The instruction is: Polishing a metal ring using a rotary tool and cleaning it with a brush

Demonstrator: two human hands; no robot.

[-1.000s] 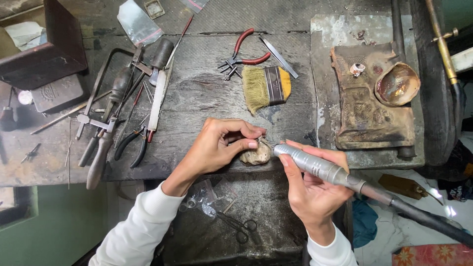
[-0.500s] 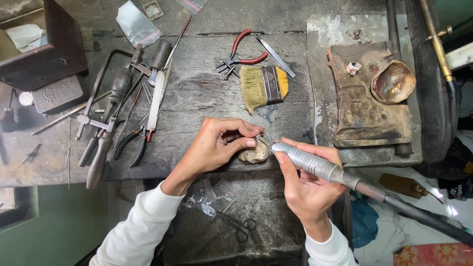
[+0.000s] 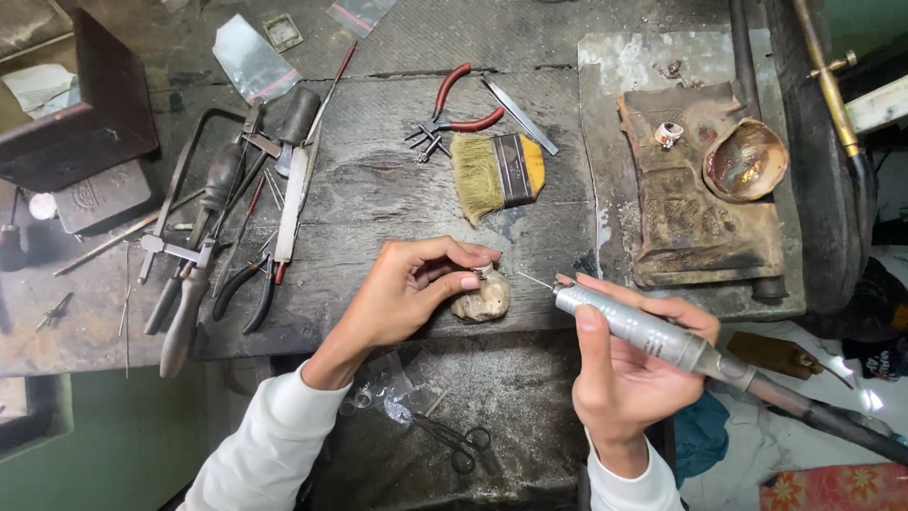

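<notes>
My left hand [image 3: 407, 293] pinched a small silvery ring [image 3: 483, 272] between thumb and forefinger, pressing it down onto a pale, worn bench peg [image 3: 480, 301] at the front edge of the dark wooden workbench [image 3: 378, 189]. My right hand [image 3: 629, 374] was wrapped around a grey metal rotary handpiece [image 3: 643, 331], held like a thick pen, its thin bit [image 3: 534, 280] pointing left and stopping just short of the ring, not yet touching. A dark flexible shaft [image 3: 832, 421] trailed off from the handpiece to the lower right.

To do this well, I judged the ring needed firm bracing against the peg so it would not spin, and the bit should come in lightly at a shallow angle, with my right fingers resting near the peg for steadiness.

Just beyond my hands lay a flat brush [image 3: 497, 172] with pale bristles and a yellow handle, and behind it red-handled pliers [image 3: 456, 114] and a thin metal strip [image 3: 521, 115]. To the left sat a cluster of tools: a saw frame [image 3: 189, 180], files, and dark pliers [image 3: 248, 289]. To the right was a scorched soldering block [image 3: 695, 208] bearing a shallow coppery dish [image 3: 745, 161] and another small ring [image 3: 669, 132]. Below the bench edge, small scissors [image 3: 459, 445] lay on a lower surface.
</notes>
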